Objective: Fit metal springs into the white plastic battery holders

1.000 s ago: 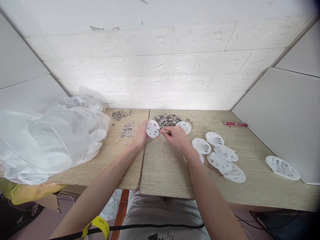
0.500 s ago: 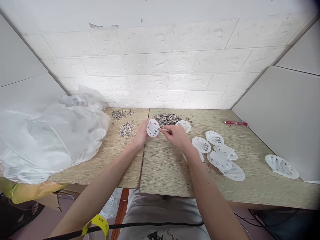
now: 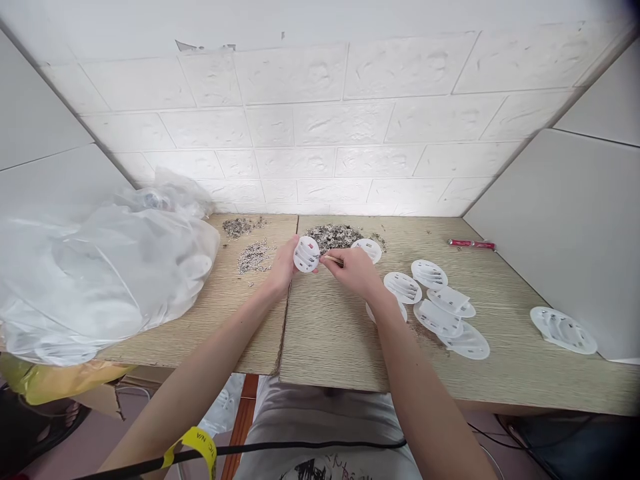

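My left hand (image 3: 287,263) is closed on a round white plastic disc (image 3: 307,254) with raised ridges and small slots, holding it tilted toward me by its left edge. My right hand (image 3: 354,269) pinches a thin tan stick-like tool (image 3: 333,259), its tip at the disc's right edge. What sits at that tip is too small to make out. Just behind both hands lies a heap of small metal pieces (image 3: 334,236). Another white disc (image 3: 367,250) rests partly behind my right hand.
Several white discs (image 3: 429,274) lie to the right, some overlapping, and one disc (image 3: 563,330) lies by the right panel. Two smaller piles of metal pieces (image 3: 254,257) are on the left. A large plastic bag (image 3: 100,280) covers the left side. A red rod (image 3: 471,245) lies at back right.
Both hands keep almost the same pose, with the disc and the tool in them. The whole view has shifted very slightly.
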### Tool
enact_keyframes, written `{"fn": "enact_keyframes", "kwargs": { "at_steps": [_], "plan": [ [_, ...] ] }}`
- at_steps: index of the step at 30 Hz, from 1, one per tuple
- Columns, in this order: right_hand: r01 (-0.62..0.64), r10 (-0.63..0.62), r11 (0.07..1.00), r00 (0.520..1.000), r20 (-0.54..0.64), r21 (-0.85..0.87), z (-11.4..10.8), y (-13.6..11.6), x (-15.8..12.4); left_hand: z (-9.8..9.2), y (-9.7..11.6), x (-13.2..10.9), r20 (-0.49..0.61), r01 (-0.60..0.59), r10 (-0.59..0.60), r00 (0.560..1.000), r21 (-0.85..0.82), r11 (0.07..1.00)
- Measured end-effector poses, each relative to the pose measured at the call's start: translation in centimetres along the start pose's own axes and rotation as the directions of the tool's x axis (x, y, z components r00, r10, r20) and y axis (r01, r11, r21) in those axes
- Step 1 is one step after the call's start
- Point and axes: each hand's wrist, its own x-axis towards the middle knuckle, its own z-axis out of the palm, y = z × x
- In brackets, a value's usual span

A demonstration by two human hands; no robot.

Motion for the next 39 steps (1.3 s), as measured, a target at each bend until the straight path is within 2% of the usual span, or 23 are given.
{"fn": "enact_keyframes", "kwargs": {
  "at_steps": [9, 16, 26, 39],
  "plan": [
    [0.051, -0.051, 0.999, 0.999, 0.005, -0.011, 0.22, 0.32, -0.01, -0.15, -0.69, 0.1, -0.009, -0.02, 0.02, 1.0, -0.002, 1.0],
    [0.009, -0.009, 1.0, 1.0, 0.0, 0.015, -0.33, 0.39, -0.02, 0.06, -0.29, -0.13, 0.003, 0.016, -0.016, 1.0, -0.018, 1.0],
    [0.0, -0.001, 1.0, 1.0, 0.027, 0.029, -0.42, 0.2, -0.09, 0.23, 0.1, -0.45, 0.0, 0.002, -0.002, 1.0, -0.021, 1.0],
    [0.067, -0.067, 0.998, 0.997, 0.023, 0.015, -0.07, 0.49, -0.03, 0.37, -0.08, -0.48, -0.018, -0.012, 0.012, 1.0, 0.02, 1.0]
  ]
}}
